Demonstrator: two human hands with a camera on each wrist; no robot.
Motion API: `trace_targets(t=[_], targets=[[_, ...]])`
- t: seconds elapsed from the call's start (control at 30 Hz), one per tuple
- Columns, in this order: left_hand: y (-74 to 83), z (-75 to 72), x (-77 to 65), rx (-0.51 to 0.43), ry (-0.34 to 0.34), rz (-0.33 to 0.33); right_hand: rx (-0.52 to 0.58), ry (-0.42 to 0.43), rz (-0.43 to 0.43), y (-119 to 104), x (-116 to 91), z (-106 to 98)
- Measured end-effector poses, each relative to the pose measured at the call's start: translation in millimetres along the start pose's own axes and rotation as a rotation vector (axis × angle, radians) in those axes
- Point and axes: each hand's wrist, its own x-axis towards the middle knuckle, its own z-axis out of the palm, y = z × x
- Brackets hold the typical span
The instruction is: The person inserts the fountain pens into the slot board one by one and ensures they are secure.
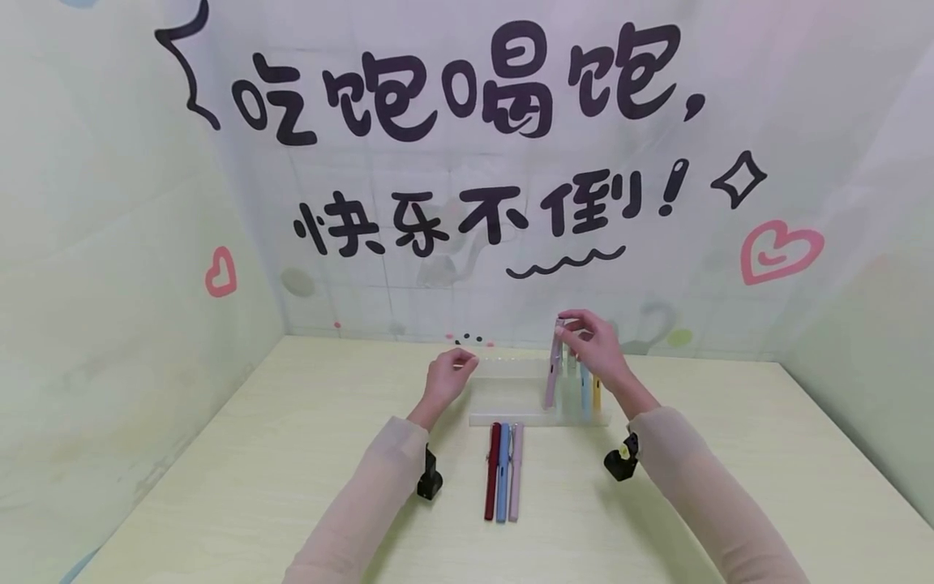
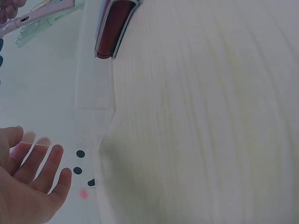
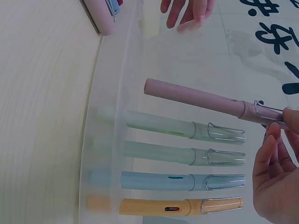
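Observation:
A pink pen (image 3: 196,99) with a metal clip is pinched at its cap end by my right hand (image 1: 593,345). It slants over the clear pen stand (image 1: 511,419), its lower end near the front lip. In the right wrist view, two pale green pens (image 3: 161,126), a light blue pen (image 3: 159,180) and a yellow pen (image 3: 156,206) stand in a row in the stand. My left hand (image 1: 448,377) holds the upper left corner of the stand, thumb on one side of the clear panel and fingers on the other.
In front of the stand, a dark red pen (image 1: 492,474), a blue pen (image 1: 503,478) and another pink pen (image 1: 516,474) lie side by side on the pale wooden table (image 1: 255,503). A printed cloth backdrop (image 1: 452,300) hangs behind the table.

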Motion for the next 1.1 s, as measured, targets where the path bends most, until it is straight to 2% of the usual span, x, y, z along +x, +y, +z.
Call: trace_targets(t=[0.33,0.7,0.97,1.1], targets=[[0.9,-1.1,-1.3,0.01,-0.006,0.017,-0.015,0.008,-0.066,9.8,-2.2,5.2],[0.0,-1.0,-0.1,0.013,0.001,0.017,-0.049,-0.042,-0.103,15.0,-5.4,8.6],[-1.1,-0.1,-0.3,0.019,0.002,0.015,-0.109,-0.07,-0.1,42.4,5.2,6.2],[-1.4,0.1,0.4,0.022,0.005,0.018,-0.118,-0.072,-0.11,47.3,8.5,5.4]])
